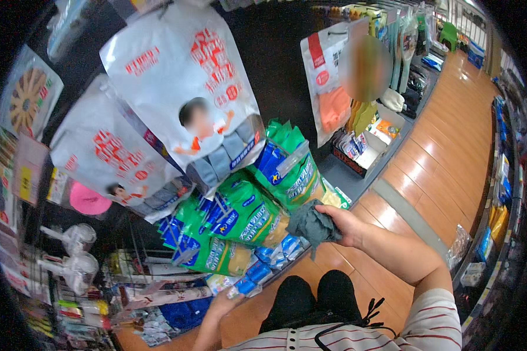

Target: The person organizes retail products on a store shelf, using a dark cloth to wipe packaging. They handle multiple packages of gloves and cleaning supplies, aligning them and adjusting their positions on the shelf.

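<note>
A crumpled dark grey cloth (314,224) is bunched in my right hand (346,227), whose fingers close around its right side. The cloth is just in front of green and blue plastic packs (253,214) hanging on the rack. Low on the left, my left hand (223,302) reaches to the shelf edge beside small blue packages (256,271). Its fingertips are close to the nearest package, but blur hides whether they grip it.
Large white bags (181,64) hang above the green packs. White plastic items (73,251) stick out at the left. An open box of small packets (372,137) stands on the shelf. A wooden floor (436,140) runs between this rack and goods on the right.
</note>
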A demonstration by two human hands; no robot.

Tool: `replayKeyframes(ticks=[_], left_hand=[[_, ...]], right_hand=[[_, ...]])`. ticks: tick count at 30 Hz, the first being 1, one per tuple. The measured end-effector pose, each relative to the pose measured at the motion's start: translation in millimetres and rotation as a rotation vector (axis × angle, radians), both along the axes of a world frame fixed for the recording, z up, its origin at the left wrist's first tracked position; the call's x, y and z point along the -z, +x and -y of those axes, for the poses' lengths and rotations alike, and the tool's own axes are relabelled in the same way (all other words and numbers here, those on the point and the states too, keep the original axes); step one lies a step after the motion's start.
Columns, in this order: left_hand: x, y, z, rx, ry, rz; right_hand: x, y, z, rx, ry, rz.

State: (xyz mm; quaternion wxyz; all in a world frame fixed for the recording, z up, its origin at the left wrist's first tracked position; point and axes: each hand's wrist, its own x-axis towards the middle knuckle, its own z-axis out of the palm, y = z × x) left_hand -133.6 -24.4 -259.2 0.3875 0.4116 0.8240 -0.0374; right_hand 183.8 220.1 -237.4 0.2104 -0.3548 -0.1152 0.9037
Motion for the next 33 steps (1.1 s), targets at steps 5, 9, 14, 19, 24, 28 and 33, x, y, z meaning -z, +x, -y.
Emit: replayKeyframes(ticks=[5,9,14,19,24,28,33], left_hand=[[-54.2,30.2,3.6,0.188,-0.158,0.207],[-96.0,58.1,2.0,0.224,-0.003,0.442],[-148.6,100.7,-2.7,0.218,0.143,0.578],[-194.7,136.7,-8.4,-0.042,0.396,0.922],[-255.0,162.4,-15.7,-0.044,0.662,0.996],[-286.0,160.0,-3.2,0.094,0.681,0.993],[-320.6,157.7,36.9,-0.203,0.611,1.187]], right_hand=[[-45.1,25.8,21.3,-0.003,0.036,0.074],[-70.2,51.2,46.8,0.103,-0.103,-0.043],[-115.4,80.5,83.4,0.182,-0.152,0.065],[-193.9,83.8,120.3,0.178,0.072,0.206],[-270.7,62.7,150.6,-0.053,0.392,0.107],[-306.1,49.8,163.4,-0.252,0.552,0.056],[-342.3,50.8,165.8,-0.346,0.621,0.071]])
